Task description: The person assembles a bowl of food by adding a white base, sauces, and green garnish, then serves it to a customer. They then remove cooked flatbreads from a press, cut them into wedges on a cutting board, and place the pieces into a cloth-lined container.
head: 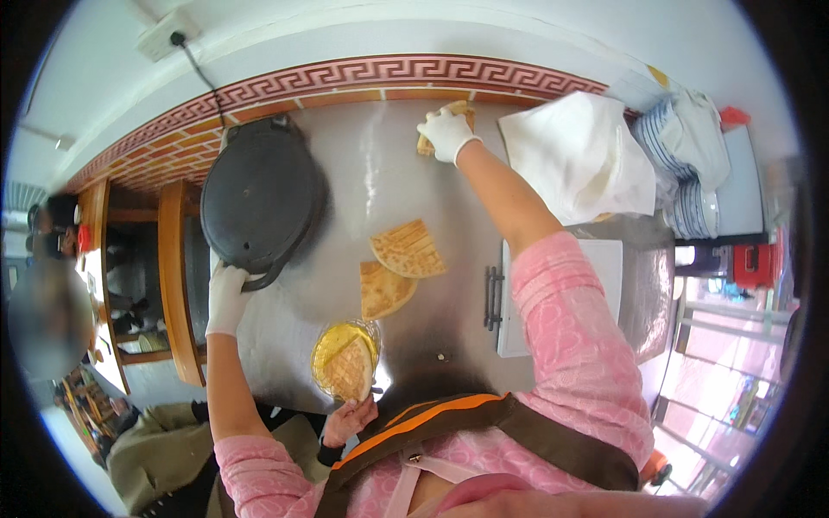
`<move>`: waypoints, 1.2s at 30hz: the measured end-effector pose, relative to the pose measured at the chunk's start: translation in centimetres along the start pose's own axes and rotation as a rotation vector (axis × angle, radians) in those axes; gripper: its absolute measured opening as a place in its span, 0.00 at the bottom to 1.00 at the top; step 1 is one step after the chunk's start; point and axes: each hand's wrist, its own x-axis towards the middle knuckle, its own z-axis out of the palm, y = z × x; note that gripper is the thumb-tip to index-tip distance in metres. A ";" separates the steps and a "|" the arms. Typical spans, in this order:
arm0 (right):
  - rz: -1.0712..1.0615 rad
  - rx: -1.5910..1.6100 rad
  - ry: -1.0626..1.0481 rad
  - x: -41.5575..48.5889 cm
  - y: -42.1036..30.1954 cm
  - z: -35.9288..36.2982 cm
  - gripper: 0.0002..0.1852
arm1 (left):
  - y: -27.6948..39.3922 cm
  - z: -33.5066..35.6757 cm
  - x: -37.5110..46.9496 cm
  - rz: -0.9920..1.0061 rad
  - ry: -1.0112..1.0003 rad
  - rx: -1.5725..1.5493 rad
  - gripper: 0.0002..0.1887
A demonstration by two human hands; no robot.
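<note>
My left hand (pixel 227 298), in a white glove, grips the front handle (pixel 262 281) of a closed black electric griddle (pixel 256 194) on the left of the steel counter (pixel 343 168). Far forward by the wall, my right hand (pixel 448 135), gloved too, is closed on browned flatbread pieces (pixel 424 146) and partly covers them. Two flatbread wedges lie between my arms; the upper wedge (pixel 409 248) overlaps the lower wedge (pixel 383 290). Nearer me, another flatbread wedge (pixel 350 370) rests at a yellow wire basket (pixel 318 353), its edge held by another person's bare hand (pixel 350 419).
A white cloth (pixel 579 158) is spread at the right rear, beside stacked blue-rimmed dishes (pixel 693 207). A white board (pixel 589 272) with a dark handle (pixel 493 298) lies under my right arm. The griddle's black cord (pixel 201 74) runs up to a wall socket. Wooden shelving (pixel 178 285) borders the left side.
</note>
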 end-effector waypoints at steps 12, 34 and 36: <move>0.154 0.316 0.408 -16.1 3.6 3.6 0.43 | 0.7 0.1 -0.3 0.024 -0.069 0.127 0.05; 0.419 0.617 0.271 -57.0 4.0 15.9 0.31 | 45.4 5.5 1.8 0.348 -0.204 -0.525 0.19; 0.317 0.753 0.367 -57.2 5.1 15.4 0.28 | 48.2 8.8 -3.2 0.266 -0.303 -0.538 0.20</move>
